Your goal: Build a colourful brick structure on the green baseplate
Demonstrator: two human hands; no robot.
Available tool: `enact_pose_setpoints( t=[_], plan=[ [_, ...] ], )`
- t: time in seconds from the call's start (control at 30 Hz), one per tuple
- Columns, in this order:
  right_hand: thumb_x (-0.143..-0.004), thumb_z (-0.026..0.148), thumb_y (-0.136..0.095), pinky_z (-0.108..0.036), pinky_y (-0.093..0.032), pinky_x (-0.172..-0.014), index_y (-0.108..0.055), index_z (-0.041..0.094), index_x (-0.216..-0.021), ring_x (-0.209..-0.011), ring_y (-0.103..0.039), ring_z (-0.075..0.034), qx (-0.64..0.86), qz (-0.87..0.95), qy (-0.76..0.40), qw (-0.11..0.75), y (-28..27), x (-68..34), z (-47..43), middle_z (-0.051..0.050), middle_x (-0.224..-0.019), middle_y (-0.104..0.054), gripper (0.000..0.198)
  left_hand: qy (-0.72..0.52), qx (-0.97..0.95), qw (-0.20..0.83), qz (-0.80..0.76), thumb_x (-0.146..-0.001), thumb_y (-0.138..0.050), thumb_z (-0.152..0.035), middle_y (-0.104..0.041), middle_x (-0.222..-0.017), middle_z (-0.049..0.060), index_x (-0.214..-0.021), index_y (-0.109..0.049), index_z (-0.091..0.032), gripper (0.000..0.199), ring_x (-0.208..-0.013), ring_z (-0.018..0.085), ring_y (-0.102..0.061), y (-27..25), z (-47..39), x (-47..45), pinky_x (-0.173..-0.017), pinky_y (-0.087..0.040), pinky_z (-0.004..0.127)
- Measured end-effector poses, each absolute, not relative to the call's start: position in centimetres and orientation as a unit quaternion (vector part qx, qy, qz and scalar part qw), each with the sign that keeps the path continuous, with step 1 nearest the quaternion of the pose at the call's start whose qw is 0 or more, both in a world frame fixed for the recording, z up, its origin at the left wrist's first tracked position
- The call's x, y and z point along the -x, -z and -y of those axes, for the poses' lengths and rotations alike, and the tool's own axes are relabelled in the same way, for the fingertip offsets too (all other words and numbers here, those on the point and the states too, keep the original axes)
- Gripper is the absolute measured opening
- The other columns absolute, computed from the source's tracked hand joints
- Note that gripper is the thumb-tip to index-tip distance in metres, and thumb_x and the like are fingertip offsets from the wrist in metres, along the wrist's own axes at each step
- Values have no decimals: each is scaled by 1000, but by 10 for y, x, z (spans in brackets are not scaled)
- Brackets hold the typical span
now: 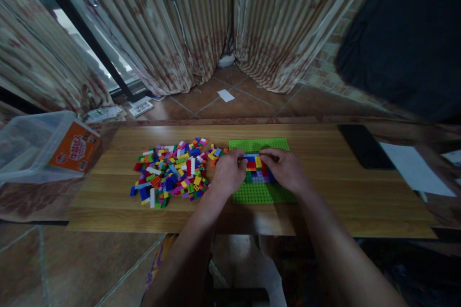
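Observation:
A green studded baseplate [266, 195] lies on the wooden table, bearing a low build of coloured building bricks [258, 176] in red, yellow, blue, green and purple. My left hand [229, 171] is closed at the build's left side, thumb and forefinger at its upper left corner. Opposite it, my right hand [286, 169] is closed with its fingertips at the upper right corner. A pale strip of brick shows along the far edge between the two sets of fingertips. My fingers hide parts of both sides of the build.
A spread pile of loose bricks [176, 172] lies left of the baseplate. On the table's right are a black flat tablet-like object [365, 146] and white paper [416, 168]. A clear plastic bin [32, 146] with an orange label stands at the left. Curtains hang beyond the table.

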State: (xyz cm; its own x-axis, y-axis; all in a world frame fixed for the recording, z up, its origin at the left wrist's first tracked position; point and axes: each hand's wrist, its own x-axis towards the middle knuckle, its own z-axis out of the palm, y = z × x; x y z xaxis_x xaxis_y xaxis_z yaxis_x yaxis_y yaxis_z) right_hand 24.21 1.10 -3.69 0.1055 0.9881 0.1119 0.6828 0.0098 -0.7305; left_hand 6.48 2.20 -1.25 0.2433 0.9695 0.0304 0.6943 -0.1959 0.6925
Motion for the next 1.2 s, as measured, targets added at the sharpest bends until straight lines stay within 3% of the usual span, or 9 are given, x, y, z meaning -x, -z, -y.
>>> enact_pose_setpoints(
  t=[0.27, 0.57, 0.83, 1.07, 1.2],
  plan=[
    [-82, 43, -63, -41, -49, -87, -76, 27, -99, -91, -66, -22, 681, 604, -246, 333, 45, -248, -13, -6, -98, -72, 27, -228, -739, 280, -569, -88, -53, -20, -73, -101, 8, -107, -65, -15, 23, -89, 19, -68, 14, -21, -66, -86, -52, 31],
    [-82, 41, -62, -41, -50, -83, -77, 27, -97, -86, -65, -22, 681, 613, -241, 320, 46, -248, -15, -6, -93, -70, 25, -227, -749, 257, -567, -87, -54, -19, -72, -102, 7, -106, -63, -16, 22, -92, 18, -67, 18, -18, -66, -85, -52, 29],
    [-88, 45, -52, -42, -49, -86, -73, 24, -109, -93, -64, -23, 656, 633, -259, 318, 40, -257, -11, -9, -106, -70, 37, -229, -747, 276, -560, -87, -53, -18, -72, -102, 7, -108, -62, -16, 23, -93, 18, -67, 17, -19, -65, -87, -52, 28],
    [-67, 44, -75, -38, -50, -69, -70, 22, -115, -72, -60, -20, 641, 637, -321, 283, 32, -267, -8, -7, -96, -68, 52, -225, -748, 276, -561, -87, -53, -19, -72, -101, 6, -107, -62, -17, 22, -92, 17, -67, 18, -20, -64, -86, -52, 29],
    [-66, 42, -75, -37, -49, -68, -71, 21, -113, -71, -59, -20, 654, 637, -305, 271, 31, -264, -8, -8, -96, -67, 52, -223, -748, 279, -560, -88, -53, -19, -72, -101, 6, -108, -62, -17, 22, -93, 17, -67, 17, -19, -64, -86, -53, 29]
  ],
)
